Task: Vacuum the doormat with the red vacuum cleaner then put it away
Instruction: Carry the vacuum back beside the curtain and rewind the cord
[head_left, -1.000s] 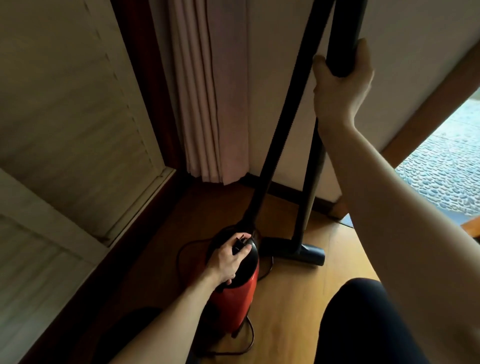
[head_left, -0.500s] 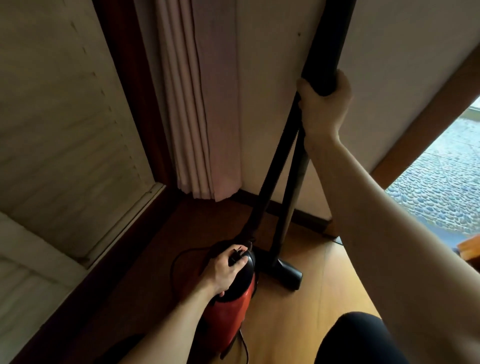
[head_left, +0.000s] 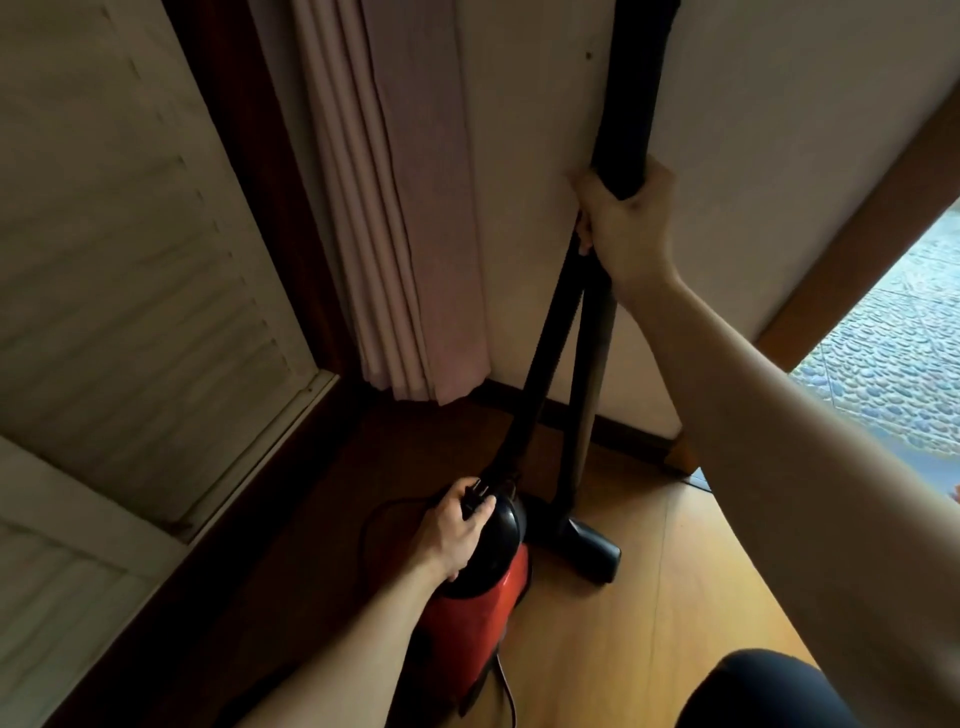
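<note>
We judge the job to be in its last stage: no doormat shows here, and the red vacuum cleaner (head_left: 483, 608) sits on the wooden floor (head_left: 597, 649) in the corner, below the curtain (head_left: 405, 208) and near the wall (head_left: 753, 156). What looks left is letting go and tidying the power cord (head_left: 370, 519), which lies loose beside the body. Our left hand (head_left: 457, 530) curls over the black cap and grips it. Our right hand (head_left: 623, 223) is wrapped round the wand (head_left: 592, 374). The body seems to stand on end, cap up and long axis near vertical, though from above we cannot be sure. The wand rises steeply along the wall with the hose (head_left: 540, 364) beside it. The floor nozzle (head_left: 592, 551) rests on the boards, its length running from the body out to the right.
</note>
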